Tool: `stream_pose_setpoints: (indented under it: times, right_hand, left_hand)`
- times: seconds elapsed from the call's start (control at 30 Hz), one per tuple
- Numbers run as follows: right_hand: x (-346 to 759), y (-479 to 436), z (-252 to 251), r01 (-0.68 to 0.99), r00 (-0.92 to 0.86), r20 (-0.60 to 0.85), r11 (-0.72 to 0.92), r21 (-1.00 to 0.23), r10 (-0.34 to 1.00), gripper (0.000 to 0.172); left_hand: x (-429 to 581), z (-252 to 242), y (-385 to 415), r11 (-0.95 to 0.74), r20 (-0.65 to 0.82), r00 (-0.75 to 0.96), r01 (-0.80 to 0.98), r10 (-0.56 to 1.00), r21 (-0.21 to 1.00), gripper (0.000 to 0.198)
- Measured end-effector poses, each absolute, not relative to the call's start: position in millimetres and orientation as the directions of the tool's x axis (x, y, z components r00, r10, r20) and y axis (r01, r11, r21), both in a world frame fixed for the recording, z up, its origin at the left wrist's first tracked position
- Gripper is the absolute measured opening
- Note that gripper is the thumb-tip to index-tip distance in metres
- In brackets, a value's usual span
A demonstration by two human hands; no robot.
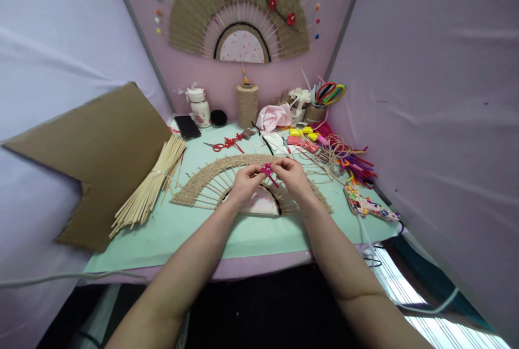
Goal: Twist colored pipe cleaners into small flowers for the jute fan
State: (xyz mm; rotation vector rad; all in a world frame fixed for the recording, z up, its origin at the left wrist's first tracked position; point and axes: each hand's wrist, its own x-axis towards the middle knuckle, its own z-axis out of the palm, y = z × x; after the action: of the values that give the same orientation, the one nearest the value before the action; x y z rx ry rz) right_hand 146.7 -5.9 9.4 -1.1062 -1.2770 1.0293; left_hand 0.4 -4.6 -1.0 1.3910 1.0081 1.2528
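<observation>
Between my two hands is a magenta pipe cleaner, bent into small loops with a straight tail pointing down to the right. My left hand pinches its left side, and my right hand pinches the right side. Both hands are above a half-woven fan of twine and thin sticks lying on the table. The fan's white, pink-specked half-round centre shows below the hands, edged in black. Fingers and wrists hide part of the fan's middle.
A bundle of sticks and cardboard lie left. Red scissors, a twine spool and a white bottle are behind. Coloured pipe cleaners and a patterned glue gun lie right. A finished fan hangs on the wall.
</observation>
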Motion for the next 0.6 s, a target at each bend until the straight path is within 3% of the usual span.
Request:
stream_pose_setpoints:
  times: [0.13,0.4,0.6]
  right_hand:
    - [146.7,-6.4,11.7,0.085,0.063,0.166,0.16,-0.983,0.984,0.016]
    - [144.8,-7.0,9.2,0.188,0.031,0.191,0.182,-0.965,0.981,0.015]
    - [145.5,-3.1,0.4,0.301,-0.01,0.288,0.277,-0.912,0.958,0.012]
  left_hand:
    - [-7.7,4.4,-0.6,-0.113,0.118,0.198,-0.037,0.973,0.993,0.022]
    - [-5.5,10.4,-1.4,-0.155,0.153,0.092,0.014,0.984,0.988,0.02]
    - [-3.4,0.4,1.6,-0.111,0.11,0.065,0.009,0.992,0.994,0.016]
